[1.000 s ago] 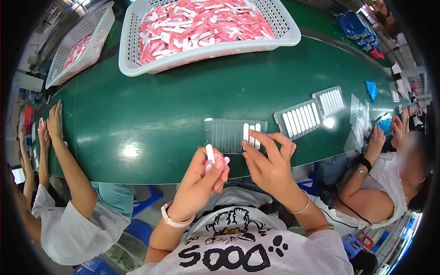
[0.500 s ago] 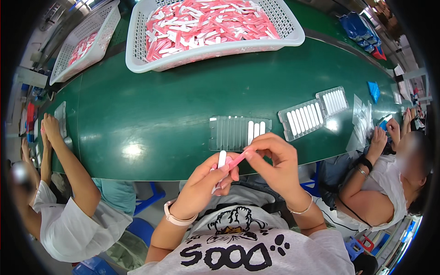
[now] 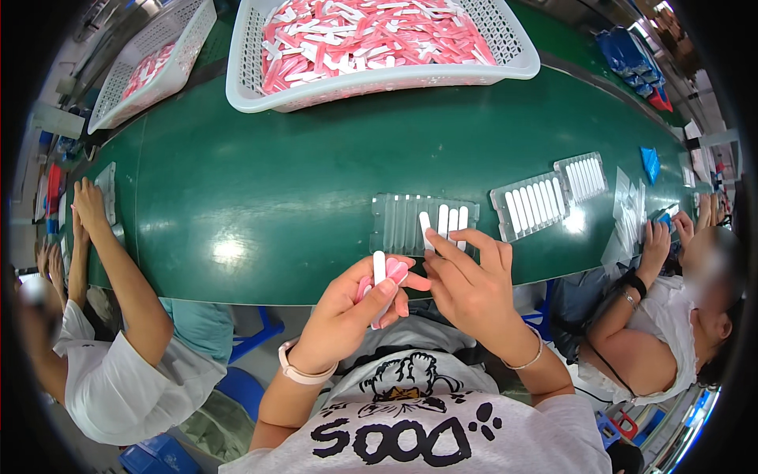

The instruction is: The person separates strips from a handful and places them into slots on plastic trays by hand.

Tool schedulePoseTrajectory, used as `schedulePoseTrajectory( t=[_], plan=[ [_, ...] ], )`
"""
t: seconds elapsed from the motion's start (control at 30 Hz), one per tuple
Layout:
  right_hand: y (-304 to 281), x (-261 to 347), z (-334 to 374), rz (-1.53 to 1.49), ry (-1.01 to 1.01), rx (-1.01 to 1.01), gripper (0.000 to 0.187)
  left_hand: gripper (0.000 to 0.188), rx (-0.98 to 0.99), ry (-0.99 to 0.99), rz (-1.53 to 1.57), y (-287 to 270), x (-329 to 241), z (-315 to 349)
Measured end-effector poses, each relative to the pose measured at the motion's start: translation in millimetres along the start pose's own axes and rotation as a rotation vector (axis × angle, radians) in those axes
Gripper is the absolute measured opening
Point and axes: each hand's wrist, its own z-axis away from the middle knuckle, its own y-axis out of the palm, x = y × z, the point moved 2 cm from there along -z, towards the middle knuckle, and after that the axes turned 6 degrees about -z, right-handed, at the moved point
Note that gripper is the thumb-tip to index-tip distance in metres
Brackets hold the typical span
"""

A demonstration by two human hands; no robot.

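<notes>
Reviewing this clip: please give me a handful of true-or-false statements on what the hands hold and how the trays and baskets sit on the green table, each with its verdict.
1. The left hand holds a small bunch of pink and white sticks. True.
2. The right hand grips a pair of scissors. False: it holds no tool; its fingertips reach the near edge of the clear slotted tray.
3. Every slot of that clear slotted tray is filled. False: only a few white sticks stand in its right part; the left slots are empty.
4. A white basket full of pink and white pieces sits at the far side of the green table. True.
5. Two more filled trays lie to the right. True.
</notes>
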Motion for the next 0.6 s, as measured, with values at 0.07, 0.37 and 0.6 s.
schedulePoseTrajectory(
  t=[0.07,0.37,0.6],
  plan=[
    [-0.4,0.7,0.0,0.037,-0.011,0.013,0.020,0.029,0.028,-0.014,0.010,1.0,-1.0,-0.7],
    [-3.7,3.3,-16.2,0.154,0.107,0.035,0.021,0.025,-0.045,-0.029,-0.013,-1.6,-0.2,2.6],
    [-13.1,7.3,-16.6,0.251,0.050,0.104,0.018,0.027,-0.059,0.054,-0.026,4.3,0.6,4.4]
  ],
)
